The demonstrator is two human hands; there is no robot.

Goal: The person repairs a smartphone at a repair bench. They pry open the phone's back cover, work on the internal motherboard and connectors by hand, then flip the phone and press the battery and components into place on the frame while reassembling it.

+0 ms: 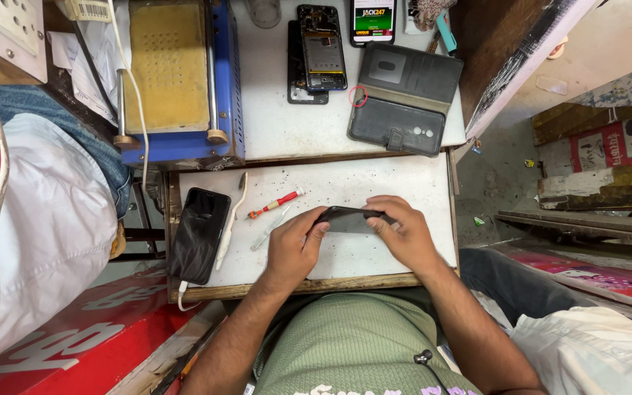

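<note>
A dark phone [350, 218] is held edge-on between the left hand [294, 246] and the right hand [404, 232], just above a white, speckled worktop [374, 183]. Both ends of the phone are gripped by the fingers. Left of the hands, a red-handled screwdriver [275, 204], a pair of metal tweezers [270, 228] and a white toothbrush [231, 219] are laid on the worktop. A second black phone [199, 234], with a white cable [182, 294] plugged in, is placed at the left edge. Farther back, a blue heating plate [177, 73], an opened phone [321, 47] and a dark wallet case [404, 99] are seen on another surface.
</note>
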